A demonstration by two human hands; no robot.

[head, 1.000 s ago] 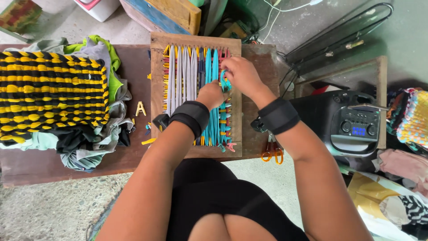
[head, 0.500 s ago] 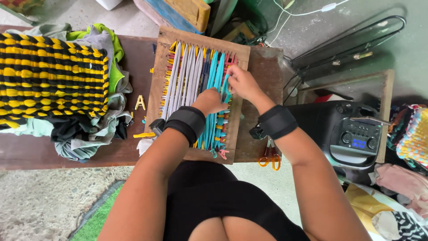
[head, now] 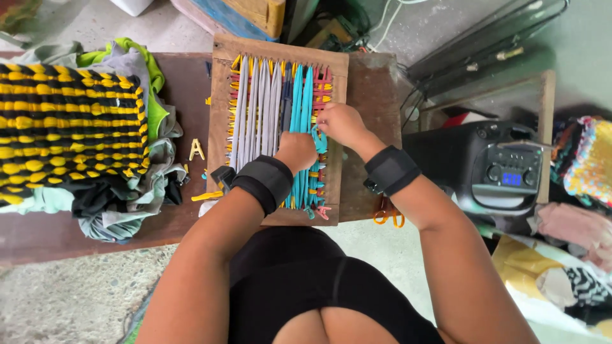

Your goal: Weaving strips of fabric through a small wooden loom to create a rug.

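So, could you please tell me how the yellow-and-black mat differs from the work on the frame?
The mat is fully woven in yellow and black and lies loose on a cloth pile; the frame holds mostly grey and teal strips running lengthwise, stretched taut, under both hands. Both rest on the table.

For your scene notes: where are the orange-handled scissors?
In the head view, the orange-handled scissors lie at the table's near edge, just under the right forearm, right of the wooden loom.
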